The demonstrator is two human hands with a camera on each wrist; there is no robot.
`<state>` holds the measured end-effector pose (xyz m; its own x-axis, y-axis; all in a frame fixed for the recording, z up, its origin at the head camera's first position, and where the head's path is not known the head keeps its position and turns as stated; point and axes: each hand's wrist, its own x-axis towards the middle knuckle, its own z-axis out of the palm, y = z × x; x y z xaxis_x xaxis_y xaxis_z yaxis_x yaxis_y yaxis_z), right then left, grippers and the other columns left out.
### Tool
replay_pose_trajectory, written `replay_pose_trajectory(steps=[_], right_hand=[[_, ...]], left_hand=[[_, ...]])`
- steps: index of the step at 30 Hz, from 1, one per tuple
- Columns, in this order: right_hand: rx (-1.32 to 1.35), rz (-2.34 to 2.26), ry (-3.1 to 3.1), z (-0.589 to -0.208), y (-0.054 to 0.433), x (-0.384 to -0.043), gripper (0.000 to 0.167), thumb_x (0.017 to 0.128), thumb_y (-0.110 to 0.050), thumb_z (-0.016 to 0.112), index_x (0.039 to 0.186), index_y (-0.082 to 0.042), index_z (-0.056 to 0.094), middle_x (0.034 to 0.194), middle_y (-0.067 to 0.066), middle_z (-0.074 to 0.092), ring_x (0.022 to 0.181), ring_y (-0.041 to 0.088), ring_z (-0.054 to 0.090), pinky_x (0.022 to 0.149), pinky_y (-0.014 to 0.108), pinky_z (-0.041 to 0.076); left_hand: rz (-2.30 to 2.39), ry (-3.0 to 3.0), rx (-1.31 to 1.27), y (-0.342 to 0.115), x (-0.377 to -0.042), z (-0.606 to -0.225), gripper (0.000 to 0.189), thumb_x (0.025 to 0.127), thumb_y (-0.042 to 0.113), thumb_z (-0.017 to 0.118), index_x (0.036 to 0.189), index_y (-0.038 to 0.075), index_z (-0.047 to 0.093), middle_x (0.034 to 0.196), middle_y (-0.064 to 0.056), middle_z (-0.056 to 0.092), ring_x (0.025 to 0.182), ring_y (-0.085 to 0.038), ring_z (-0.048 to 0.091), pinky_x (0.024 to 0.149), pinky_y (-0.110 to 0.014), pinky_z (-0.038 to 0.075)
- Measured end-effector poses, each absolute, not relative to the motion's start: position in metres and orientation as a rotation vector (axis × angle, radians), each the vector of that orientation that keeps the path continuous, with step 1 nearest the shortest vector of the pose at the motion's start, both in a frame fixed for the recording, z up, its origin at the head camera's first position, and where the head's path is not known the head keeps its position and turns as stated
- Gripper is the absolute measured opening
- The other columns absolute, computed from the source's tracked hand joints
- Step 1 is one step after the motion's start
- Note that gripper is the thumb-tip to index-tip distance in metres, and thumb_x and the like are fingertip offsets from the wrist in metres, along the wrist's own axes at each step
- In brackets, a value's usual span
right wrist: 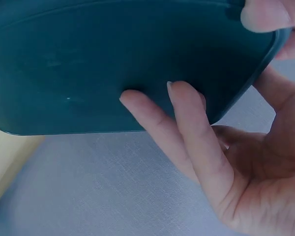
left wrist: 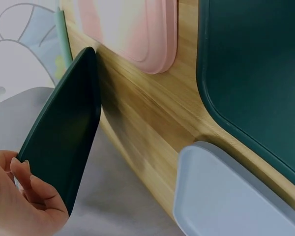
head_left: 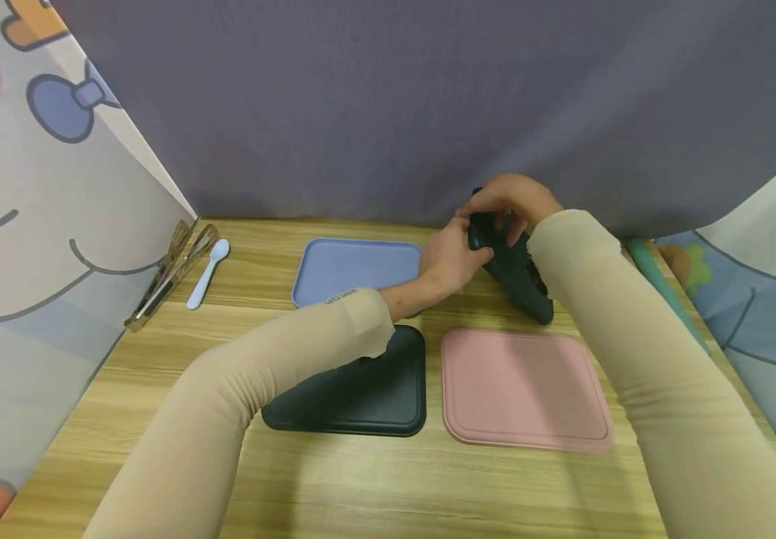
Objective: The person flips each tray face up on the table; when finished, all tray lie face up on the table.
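A dark green tray is raised on a slant at the back right, held between both hands. My left hand pinches its upper end; in the left wrist view the left hand has curled fingers at the tray's corner. Over the same end, my right hand grips the tray from above. Two fingertips of the right hand lie against the flat face of the tray in the right wrist view. Left-hand fingers show at the tray's corner there too.
Flat on the wooden table are a blue tray, another dark green tray under the left forearm, and a pink tray. A light blue spoon and tongs lie at the left. A green rod lines the right edge; grey fabric rises behind.
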<state>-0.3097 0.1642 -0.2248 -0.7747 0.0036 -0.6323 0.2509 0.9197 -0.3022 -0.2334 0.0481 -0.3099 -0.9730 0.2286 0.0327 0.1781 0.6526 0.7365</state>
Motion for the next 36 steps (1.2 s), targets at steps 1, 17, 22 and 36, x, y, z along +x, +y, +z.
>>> replay_pose_trajectory(steps=[1,17,22,36], right_hand=[[0.178,-0.498,2.413,-0.225,0.164,-0.310,0.091,0.099,-0.053,0.047,0.160,0.002,0.008,0.149,0.036,0.036,0.117,0.045,0.060,0.087,0.044,0.059],[0.136,-0.623,2.462,-0.222,0.170,-0.307,0.054,0.099,-0.037,0.048,0.134,0.004,0.050,0.133,0.029,0.045,0.093,0.031,0.064,0.079,0.040,0.061],[0.118,-0.674,2.446,-0.219,0.178,-0.303,0.062,0.099,-0.036,0.048,0.148,0.002,0.038,0.118,0.022,0.049,0.081,0.024,0.067,0.077,0.040,0.061],[0.050,-0.779,2.380,-0.196,0.218,-0.293,0.093,0.103,-0.038,0.050,0.157,-0.016,-0.023,0.123,0.025,0.057,0.079,0.024,0.076,0.079,0.042,0.061]], left_hand=[[1.237,2.802,0.346,0.048,-0.233,-0.310,0.066,0.096,0.038,0.068,0.151,0.012,0.043,0.079,0.000,0.072,0.060,-0.013,0.059,0.051,-0.024,0.042],[1.366,2.790,0.373,0.051,-0.229,-0.305,0.060,0.095,0.036,0.068,0.146,0.011,0.046,0.093,0.004,0.068,0.071,-0.010,0.062,0.060,-0.023,0.046],[1.430,2.621,0.487,0.046,-0.227,-0.306,0.070,0.096,0.034,0.068,0.155,0.015,0.036,0.092,0.002,0.068,0.066,-0.012,0.061,0.056,-0.023,0.045],[1.129,2.299,0.641,0.008,-0.238,-0.336,0.068,0.097,0.022,0.062,0.158,0.016,0.033,0.114,-0.007,0.065,0.094,-0.024,0.064,0.076,-0.034,0.051]])
